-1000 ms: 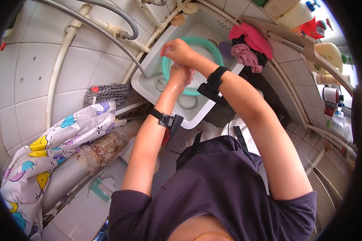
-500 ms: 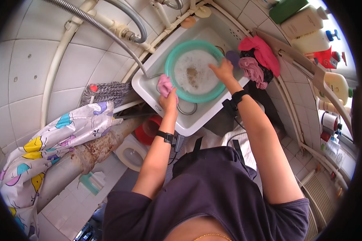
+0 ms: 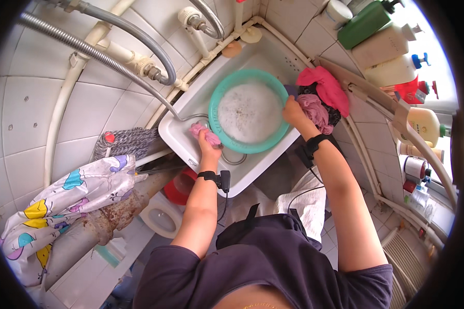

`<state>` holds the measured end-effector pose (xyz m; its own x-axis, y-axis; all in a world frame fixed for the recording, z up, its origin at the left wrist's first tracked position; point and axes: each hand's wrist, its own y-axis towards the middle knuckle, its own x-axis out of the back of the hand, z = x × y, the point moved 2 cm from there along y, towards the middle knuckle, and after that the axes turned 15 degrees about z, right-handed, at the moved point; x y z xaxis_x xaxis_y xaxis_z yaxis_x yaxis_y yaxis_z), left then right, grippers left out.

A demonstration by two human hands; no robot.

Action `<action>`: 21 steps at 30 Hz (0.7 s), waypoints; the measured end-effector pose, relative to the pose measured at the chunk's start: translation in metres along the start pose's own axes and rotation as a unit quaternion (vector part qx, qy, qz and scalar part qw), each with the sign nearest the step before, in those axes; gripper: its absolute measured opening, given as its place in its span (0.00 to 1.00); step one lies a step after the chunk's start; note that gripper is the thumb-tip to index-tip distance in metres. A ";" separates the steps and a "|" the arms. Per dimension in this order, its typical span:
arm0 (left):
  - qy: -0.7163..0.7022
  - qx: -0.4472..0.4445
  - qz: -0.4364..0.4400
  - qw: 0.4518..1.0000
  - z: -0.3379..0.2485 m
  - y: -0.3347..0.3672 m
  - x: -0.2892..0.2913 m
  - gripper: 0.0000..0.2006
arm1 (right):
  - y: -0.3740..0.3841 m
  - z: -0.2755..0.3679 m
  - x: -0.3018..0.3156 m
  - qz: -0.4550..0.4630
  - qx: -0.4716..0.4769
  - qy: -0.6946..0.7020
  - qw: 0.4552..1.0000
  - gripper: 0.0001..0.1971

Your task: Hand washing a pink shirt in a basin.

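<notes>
A round turquoise basin (image 3: 217,123) of sudsy water (image 3: 247,116) stands in a white sink (image 3: 183,136). My left hand (image 3: 207,147) is closed around a pink cloth (image 3: 203,134), left of the basin over the sink. At the basin's right rim is my right hand (image 3: 295,113), its fingers curled and partly hidden. They are right beside a small purple-grey item (image 3: 291,91); I cannot tell whether they grip it or the rim. Crumpled dusty-pink cloth (image 3: 314,110) and bright pink cloth (image 3: 325,90) lie on the sink's right corner, close to that hand.
A metal hose (image 3: 113,64) runs down into the sink from the upper left. Several bottles (image 3: 379,46) line the window ledge at right. A grey mop head (image 3: 131,129), a patterned plastic sheet (image 3: 72,206) and a red bucket (image 3: 179,188) are at left. A toilet (image 3: 160,216) stands below.
My right hand has left the water's edge and moved to the basin's right rim, fingers now curled. My left hand keeps the pink cloth, slightly lower. The whole view has shifted.
</notes>
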<state>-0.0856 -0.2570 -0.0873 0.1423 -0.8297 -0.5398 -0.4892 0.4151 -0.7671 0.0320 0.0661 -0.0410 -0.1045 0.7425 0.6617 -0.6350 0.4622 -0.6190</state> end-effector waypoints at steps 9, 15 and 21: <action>-0.023 -0.088 0.079 0.993 -0.001 0.028 -0.006 0.10 | -0.072 0.088 0.064 0.001 0.099 0.095 0.991 0.19; 0.019 -0.122 0.013 0.992 -0.011 -0.029 -0.042 0.07 | -0.087 0.113 0.064 -0.103 0.131 0.023 0.986 0.22; 0.021 -0.140 0.077 0.987 -0.037 -0.088 -0.049 0.11 | -0.126 0.157 0.051 -0.187 0.180 -0.142 0.955 0.26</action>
<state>-0.0817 -0.2669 0.0195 0.0146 -0.7821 -0.6229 -0.7215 0.4231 -0.5482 -0.0134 -0.0303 0.1368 0.0103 0.3720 0.9282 -0.8855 0.4346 -0.1643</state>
